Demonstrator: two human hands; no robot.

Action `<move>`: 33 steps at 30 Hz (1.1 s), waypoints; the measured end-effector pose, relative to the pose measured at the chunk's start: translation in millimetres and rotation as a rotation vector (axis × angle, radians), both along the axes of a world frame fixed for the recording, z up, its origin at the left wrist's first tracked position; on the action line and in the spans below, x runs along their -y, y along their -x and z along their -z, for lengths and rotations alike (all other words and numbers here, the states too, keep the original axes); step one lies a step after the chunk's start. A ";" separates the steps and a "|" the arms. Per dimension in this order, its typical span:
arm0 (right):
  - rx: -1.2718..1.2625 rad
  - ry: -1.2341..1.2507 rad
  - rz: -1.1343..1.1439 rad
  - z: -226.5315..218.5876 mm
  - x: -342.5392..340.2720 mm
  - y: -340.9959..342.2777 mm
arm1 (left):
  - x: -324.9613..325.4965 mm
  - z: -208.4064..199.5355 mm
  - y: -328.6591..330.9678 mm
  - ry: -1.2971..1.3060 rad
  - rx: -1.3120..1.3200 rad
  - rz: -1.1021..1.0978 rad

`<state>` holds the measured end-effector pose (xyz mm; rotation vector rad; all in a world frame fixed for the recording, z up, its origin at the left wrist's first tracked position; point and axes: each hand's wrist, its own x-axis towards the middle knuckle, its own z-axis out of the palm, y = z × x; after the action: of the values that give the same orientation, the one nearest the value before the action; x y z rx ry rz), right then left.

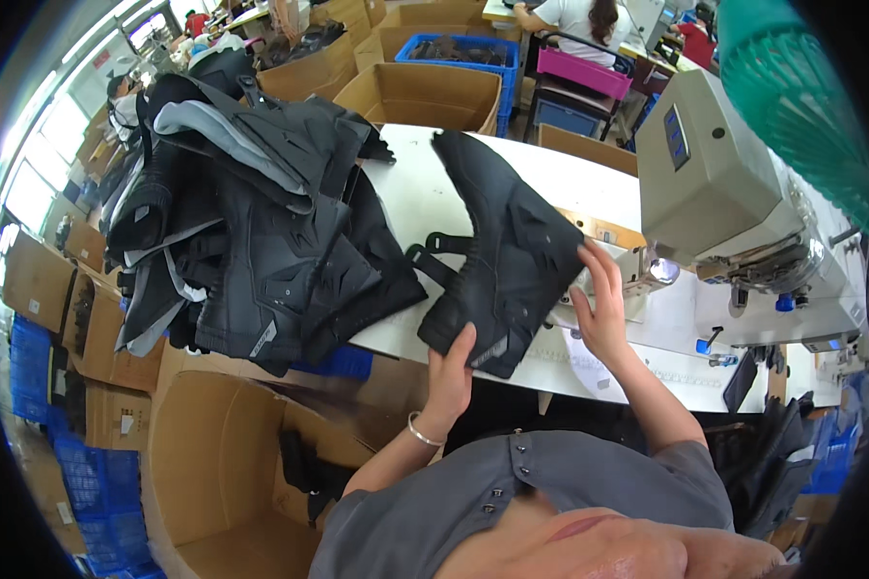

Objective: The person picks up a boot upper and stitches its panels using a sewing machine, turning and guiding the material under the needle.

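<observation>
A flat black boot upper (pixel 512 241) with two straps on its left side lies on the white table by the sewing machine. My left hand (pixel 451 376) is closed on its lower edge, thumb on top; the fingers underneath are hidden. At the right edge of the piece, my right hand (pixel 603 304) rests with its fingers stretched out and apart, fingertips touching the edge. To the left, a heap of similar black boot uppers (pixel 270 232), some showing grey lining, hangs over the table's front edge.
A sewing machine (pixel 710 174) stands at the right, with a green fan (pixel 801 106) above it. An open cardboard box (pixel 212 454) is below the table at lower left. Behind the table are another cardboard box (pixel 425 92), a blue crate (pixel 459 50) and a seated person (pixel 579 21).
</observation>
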<state>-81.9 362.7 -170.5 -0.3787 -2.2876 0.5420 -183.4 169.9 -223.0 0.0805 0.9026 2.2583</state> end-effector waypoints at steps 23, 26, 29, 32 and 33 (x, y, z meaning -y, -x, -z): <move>0.144 -0.291 0.298 -22.3 -9.7 -92.1 | 73.0 -40.5 -47.8 0.655 -1.091 0.494; 0.164 -0.535 0.047 -38.6 -23.0 -112.8 | 40.0 -106.9 -42.2 0.334 -1.532 0.161; 0.164 -0.485 -0.101 -41.8 -24.9 -120.6 | -25.1 -108.7 -51.2 0.174 -1.257 0.617; 0.149 -0.418 -0.127 -28.0 -38.7 -128.4 | -105.4 -69.4 -49.2 0.142 -0.985 1.165; 0.146 -0.369 -0.167 -23.7 -39.0 -129.0 | -119.0 -59.7 -51.5 0.159 -0.742 1.311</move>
<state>47.1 401.7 -146.8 -0.0469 -2.5108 0.1670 -132.0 288.9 -163.2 1.1274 0.9387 0.8862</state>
